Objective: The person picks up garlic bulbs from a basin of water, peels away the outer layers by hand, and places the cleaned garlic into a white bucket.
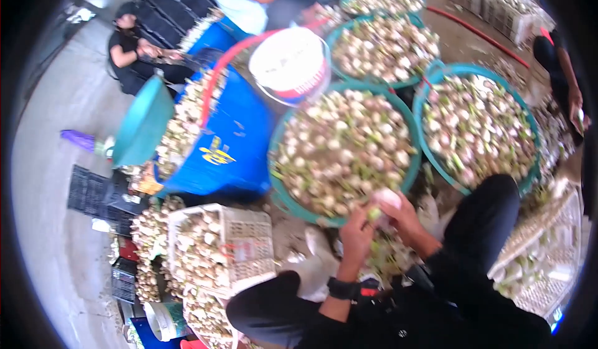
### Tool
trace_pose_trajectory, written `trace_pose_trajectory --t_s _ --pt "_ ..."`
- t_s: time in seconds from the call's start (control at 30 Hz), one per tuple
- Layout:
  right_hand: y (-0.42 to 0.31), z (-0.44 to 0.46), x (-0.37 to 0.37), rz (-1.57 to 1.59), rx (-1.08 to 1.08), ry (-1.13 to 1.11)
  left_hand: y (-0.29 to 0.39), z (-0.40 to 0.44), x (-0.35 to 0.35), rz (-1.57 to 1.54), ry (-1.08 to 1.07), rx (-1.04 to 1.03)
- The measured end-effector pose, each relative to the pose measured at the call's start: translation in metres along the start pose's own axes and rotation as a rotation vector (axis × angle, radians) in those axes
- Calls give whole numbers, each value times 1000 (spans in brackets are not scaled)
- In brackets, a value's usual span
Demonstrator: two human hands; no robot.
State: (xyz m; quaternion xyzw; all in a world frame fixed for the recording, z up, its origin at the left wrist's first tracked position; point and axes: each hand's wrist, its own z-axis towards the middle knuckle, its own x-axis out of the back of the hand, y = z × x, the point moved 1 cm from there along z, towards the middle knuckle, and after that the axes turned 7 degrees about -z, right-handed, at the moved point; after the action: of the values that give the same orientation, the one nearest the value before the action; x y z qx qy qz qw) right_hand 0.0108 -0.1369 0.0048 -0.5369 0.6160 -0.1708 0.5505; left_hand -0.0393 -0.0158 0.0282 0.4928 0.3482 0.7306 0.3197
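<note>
A pale pinkish garlic bulb point(387, 200) with a bit of green stem is held between my hands, over the near rim of a round green tub point(408, 181) full of garlic bulbs. My right hand point(403, 219) is closed around the bulb from the right. The fingers of my left hand point(357, 232) are closed at its green stem end; a dark watch is on that wrist. Blur hides whether a small tool is in the fingers. Below my hands, between my legs, lie leafy garlic trimmings point(387, 254).
More green tubs of garlic point(479, 131) stand ahead and right. A white bucket point(289, 65) and a blue tub point(233, 137) are at front left. White crates point(252, 243) of garlic flank me. One person point(134, 53) sits far left; others sit ahead and at right.
</note>
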Motion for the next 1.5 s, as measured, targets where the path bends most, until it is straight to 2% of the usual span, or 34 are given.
trace_pose_trajectory --t_s 0.07,0.13,0.27,0.33,0.4,0.47,0.53,0.6,0.63,0.7,0.73,0.8,0.83,0.9,0.93,1.0,1.07,1.13,1.2,1.27,1.3,1.37,1.4,1.47,1.5 --pt "1 2 6 57 -135 -82 -3 8 18 87 -38 -87" --pt "-2 -2 6 50 -170 -207 -1 15 33 121 -169 -117" --pt "-10 -6 2 31 -177 -342 1 23 48 273 -133 -169" --pt "-8 -10 2 -16 -217 -354 -8 23 51 455 15 -168" --pt "-6 -17 1 -344 -131 -685 -14 28 66 475 56 -126" --pt "2 -17 -1 -279 -218 -650 -42 25 66 550 -63 39" --pt "3 -13 3 -143 -297 -495 -76 15 63 599 -88 68" --pt "6 -12 6 -69 -222 -621 -98 9 61 748 15 261" --pt "1 -21 6 -28 -244 -613 -106 1 69 535 56 127" --pt "-7 -16 8 11 -219 -551 -95 9 76 556 -521 412" --pt "-1 -14 11 14 -186 -500 -74 1 71 538 -569 428" --pt "7 -3 11 60 -139 -381 -26 13 69 603 -465 154" --pt "8 0 11 105 -84 -293 -11 20 66 596 -474 153" --pt "4 0 9 96 -78 -227 13 30 54 183 -213 287" --pt "1 0 7 90 -65 -170 20 34 48 183 -206 290" --pt "-8 -5 3 21 -114 -146 32 40 35 124 -245 39" --pt "-5 -4 7 -47 -137 -121 26 40 27 112 -206 28" --pt "7 5 13 -378 234 -82 23 41 25 233 -257 -36" --pt "0 0 9 -548 205 -6 19 43 24 418 -250 -161" --pt "34 18 23 -464 260 -23 12 44 21 342 -348 -236" --pt "17 11 20 -528 261 12 14 45 19 334 -335 -268" --pt "4 1 17 -599 234 95 19 43 18 289 -376 -147" --pt "-4 -1 15 -601 249 99 18 41 16 287 -371 -162" --pt "-22 -13 9 -536 46 78 11 37 10 397 -389 -154" --pt "-17 -11 10 -572 94 100 5 35 8 400 -343 -221"
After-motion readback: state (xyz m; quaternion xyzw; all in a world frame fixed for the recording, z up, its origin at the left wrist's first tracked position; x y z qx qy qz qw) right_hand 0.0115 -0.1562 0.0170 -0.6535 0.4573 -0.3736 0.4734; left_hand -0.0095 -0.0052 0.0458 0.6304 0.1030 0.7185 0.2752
